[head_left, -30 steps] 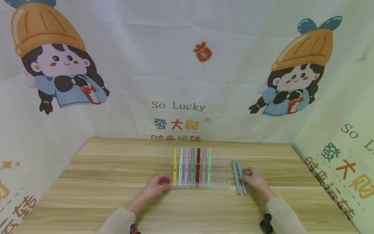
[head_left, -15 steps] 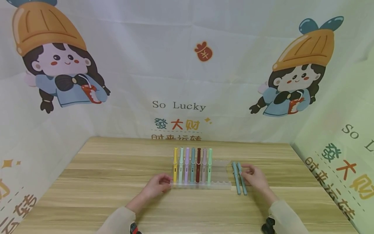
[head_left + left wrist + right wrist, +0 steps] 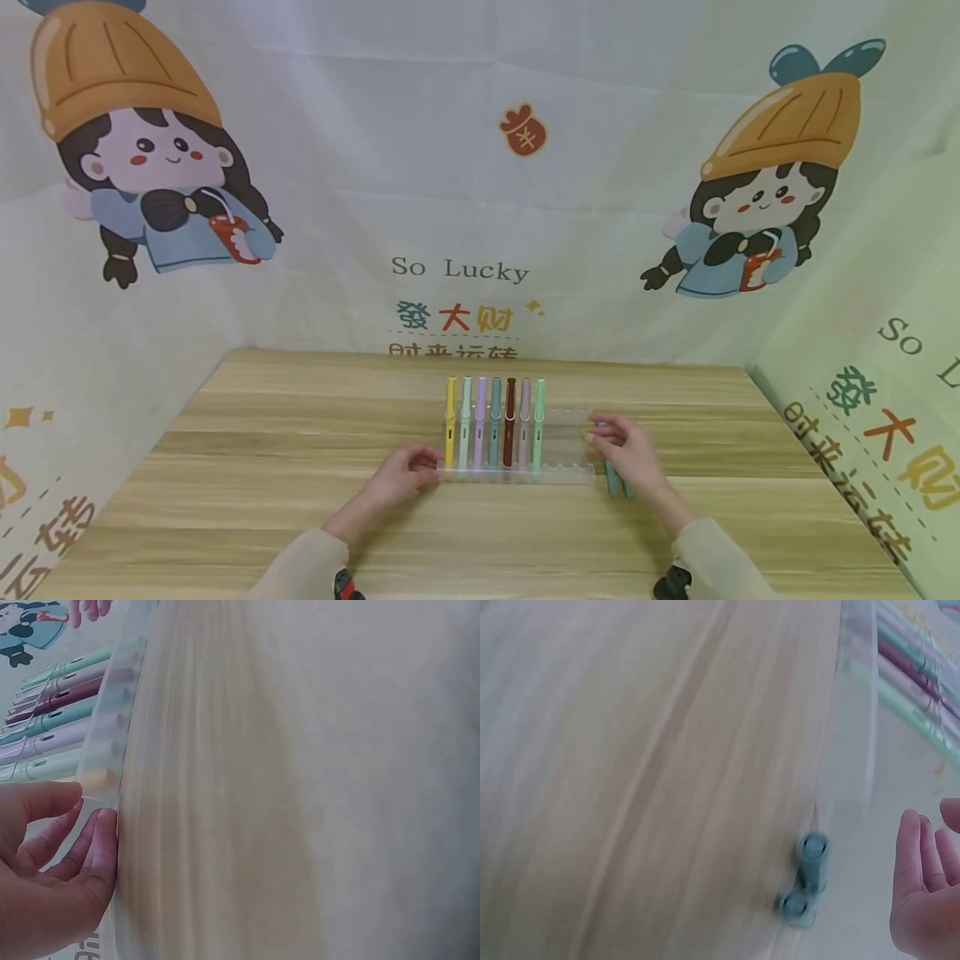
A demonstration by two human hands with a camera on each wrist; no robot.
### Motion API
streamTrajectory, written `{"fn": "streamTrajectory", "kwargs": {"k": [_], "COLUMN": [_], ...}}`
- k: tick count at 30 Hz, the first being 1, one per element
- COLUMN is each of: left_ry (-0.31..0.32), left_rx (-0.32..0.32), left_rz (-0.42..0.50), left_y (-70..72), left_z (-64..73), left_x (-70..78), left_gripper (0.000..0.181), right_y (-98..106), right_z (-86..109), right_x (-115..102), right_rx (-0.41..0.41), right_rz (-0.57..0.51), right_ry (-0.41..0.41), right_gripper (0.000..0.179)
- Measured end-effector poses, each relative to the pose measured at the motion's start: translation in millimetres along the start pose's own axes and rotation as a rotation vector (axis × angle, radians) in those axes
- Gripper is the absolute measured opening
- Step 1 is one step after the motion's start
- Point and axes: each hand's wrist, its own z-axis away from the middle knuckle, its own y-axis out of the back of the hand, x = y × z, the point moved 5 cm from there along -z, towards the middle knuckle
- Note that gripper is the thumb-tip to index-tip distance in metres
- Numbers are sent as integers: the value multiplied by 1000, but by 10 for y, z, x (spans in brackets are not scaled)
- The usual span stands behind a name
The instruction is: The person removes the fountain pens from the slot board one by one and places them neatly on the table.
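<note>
A clear plastic pen rack [image 3: 567, 475] stands on the table with several capped pens side by side in its left part, from a yellow pen [image 3: 450, 425] to a light green pen [image 3: 538, 429]. My left hand [image 3: 401, 479] holds the rack's left end; in the left wrist view, thumb and fingers [image 3: 105, 847] lie around that end. My right hand [image 3: 633, 458] reaches over two teal pens [image 3: 611, 482], fingertips at the rack's right end, and hides their upper parts. In the right wrist view its fingers [image 3: 907, 855] are extended, with nothing seen between them.
The wooden table [image 3: 300, 433] carries the rack, and the two teal pens lie just right of it. A printed cloth [image 3: 337, 208] hangs behind the table and along both sides.
My right hand has left the side of the right teal pen and moved left across both pens to the rack's right end. The left hand has stayed in place.
</note>
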Motion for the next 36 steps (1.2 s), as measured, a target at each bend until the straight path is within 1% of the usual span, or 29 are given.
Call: {"fn": "streamTrajectory", "kwargs": {"k": [3,8,9,11,15,16,18,25,28,36], "left_ry": [8,7,3,-3,-2,0,3,12,18,27], "left_rx": [0,2,3,6,7,6,1,3,3,8], "left_rz": [2,-2,0,0,3,-1,0,5,8,6], "left_y": [0,3,5,3,4,3,6,-2,-6,-2], "left_z": [-4,-10,-6,22,27,24,-1,-10,-7,-9], "left_x": [-6,-13,-7,59,70,62,-8,-27,-21,-13], "left_gripper": [21,20,20,19,20,20,20,20,21,21], "right_y": [-93,-223,-248,-296,-385,-406,-444,-536,-568,-623], "right_z": [-2,-17,-26,-33,-44,-45,-56,-76,-83,-128], "right_x": [-48,-101,-103,-119,-128,-132,-137,-169,-191,-211], "right_rx": [-16,-11,-8,-4,6,8,14,34,37,63], "right_rz": [-25,-58,-54,-57,-54,-59,-65,-37,-34,-21], "right_ry": [13,34,42,59,68,67,69,54,62,126], "right_gripper": [32,31,31,31,31,32,33,39,41,42]}}
